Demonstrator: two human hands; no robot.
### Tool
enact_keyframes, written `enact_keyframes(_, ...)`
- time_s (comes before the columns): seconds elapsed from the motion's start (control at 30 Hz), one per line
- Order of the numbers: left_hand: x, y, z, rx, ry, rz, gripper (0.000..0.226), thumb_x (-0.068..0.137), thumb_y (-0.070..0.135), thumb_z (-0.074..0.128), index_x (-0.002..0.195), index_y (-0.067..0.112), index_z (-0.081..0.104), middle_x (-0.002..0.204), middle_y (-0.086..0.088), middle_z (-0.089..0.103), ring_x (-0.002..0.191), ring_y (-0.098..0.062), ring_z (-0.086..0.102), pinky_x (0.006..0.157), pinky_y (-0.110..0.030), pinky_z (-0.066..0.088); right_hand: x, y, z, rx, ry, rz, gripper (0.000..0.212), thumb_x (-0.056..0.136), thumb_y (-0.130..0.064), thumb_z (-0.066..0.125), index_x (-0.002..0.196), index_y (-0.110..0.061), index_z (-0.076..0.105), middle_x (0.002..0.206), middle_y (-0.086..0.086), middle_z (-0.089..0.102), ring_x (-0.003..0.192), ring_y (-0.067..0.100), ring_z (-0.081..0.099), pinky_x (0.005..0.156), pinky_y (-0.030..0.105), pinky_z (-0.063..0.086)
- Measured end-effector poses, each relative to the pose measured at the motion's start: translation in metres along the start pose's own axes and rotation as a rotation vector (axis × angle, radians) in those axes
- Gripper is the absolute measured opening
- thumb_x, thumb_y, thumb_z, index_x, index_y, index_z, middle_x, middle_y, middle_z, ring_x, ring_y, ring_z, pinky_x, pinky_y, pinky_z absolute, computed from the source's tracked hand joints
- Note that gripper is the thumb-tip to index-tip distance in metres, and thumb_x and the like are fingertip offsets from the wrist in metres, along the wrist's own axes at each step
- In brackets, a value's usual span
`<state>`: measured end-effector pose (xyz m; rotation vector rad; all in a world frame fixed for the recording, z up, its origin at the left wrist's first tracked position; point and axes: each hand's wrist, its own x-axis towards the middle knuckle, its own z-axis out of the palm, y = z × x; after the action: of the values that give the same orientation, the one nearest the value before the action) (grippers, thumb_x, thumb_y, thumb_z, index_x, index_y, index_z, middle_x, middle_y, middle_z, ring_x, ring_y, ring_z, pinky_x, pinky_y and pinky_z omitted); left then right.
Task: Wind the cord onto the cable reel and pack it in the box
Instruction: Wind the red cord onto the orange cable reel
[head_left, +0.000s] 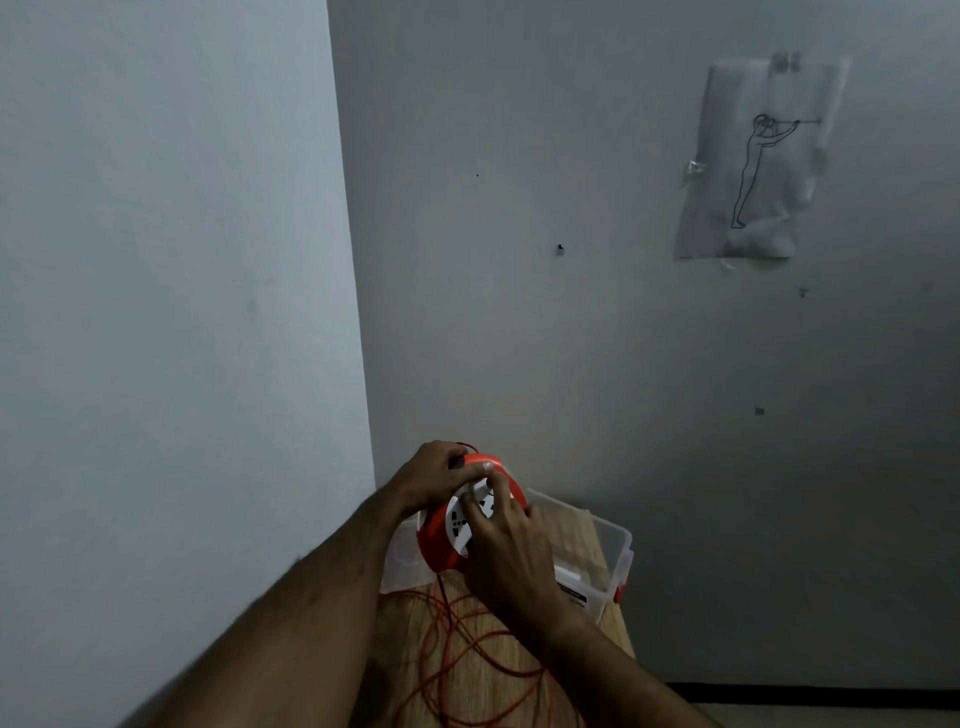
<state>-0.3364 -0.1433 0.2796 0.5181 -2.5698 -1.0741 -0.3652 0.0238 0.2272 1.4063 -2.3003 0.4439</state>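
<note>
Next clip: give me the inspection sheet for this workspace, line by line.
Surface: wooden table, set against a wall corner.
Job's things: orange cable reel held up over the clear plastic box; box open.
Clutter: nothing seen.
Hands: left hand grips the reel's top rim; right hand has its fingers on the white socket face.
Cables: orange cord lies in loose loops on the table, mostly unwound.
Surroundings: grey walls, taped line drawing of a figure.

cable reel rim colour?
Orange-red rim on the cable reel, white socket face in the middle; head view.
</note>
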Motion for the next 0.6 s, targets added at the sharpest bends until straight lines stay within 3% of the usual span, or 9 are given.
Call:
enact_keyframes(0.2,0.0,-0.007,0.004,-0.018,-0.004,-0.013,0.043,0.091,0.054,0.068,0.111,0.017,0.075,0.102,-0.001,0.075,0.095,-0.019,0.07,0.095,-0.044,0.059,0.002,0.006,0.002,0.173,0.093,-0.005,0.078,0.061,-0.038,0.092,0.129,-0.023,0.056,0.136,0.017,0.047,0.104,0.034,0.068,0.075,0.043,0.064)
enact_keyframes(0.33,-0.001,-0.007,0.014,0.038,0.018,-0.03,0.046,0.091,0.057,0.067,0.119,0.019,0.071,0.11,-0.001,0.075,0.099,-0.018,0.07,0.095,-0.041,0.058,0.004,0.012,0.005,0.291,0.048,0.078,0.067,0.073,-0.04,0.085,0.132,-0.022,0.059,0.133,0.012,0.058,0.105,0.026,0.067,0.081,0.031,0.058)
enact_keyframes(0.47,-0.001,-0.01,0.021,0.024,0.025,-0.037,0.044,0.087,0.061,0.066,0.11,0.025,0.073,0.098,0.007,0.074,0.09,-0.013,0.07,0.091,-0.041,0.06,0.0,0.009,0.001,0.53,0.069,0.296,0.046,0.079,-0.036,0.082,0.12,-0.025,0.064,0.109,-0.008,0.07,0.09,0.004,0.065,0.077,0.015,0.053)
enact_keyframes(0.6,0.0,-0.007,0.026,0.053,0.034,-0.031,0.034,0.09,0.057,0.067,0.101,0.025,0.071,0.09,0.007,0.072,0.085,-0.012,0.069,0.086,-0.037,0.059,0.005,0.0,0.009,0.772,0.149,0.594,0.036,0.079,-0.037,0.083,0.102,-0.024,0.059,0.091,-0.011,0.064,0.079,0.005,0.063,0.064,0.016,0.048)
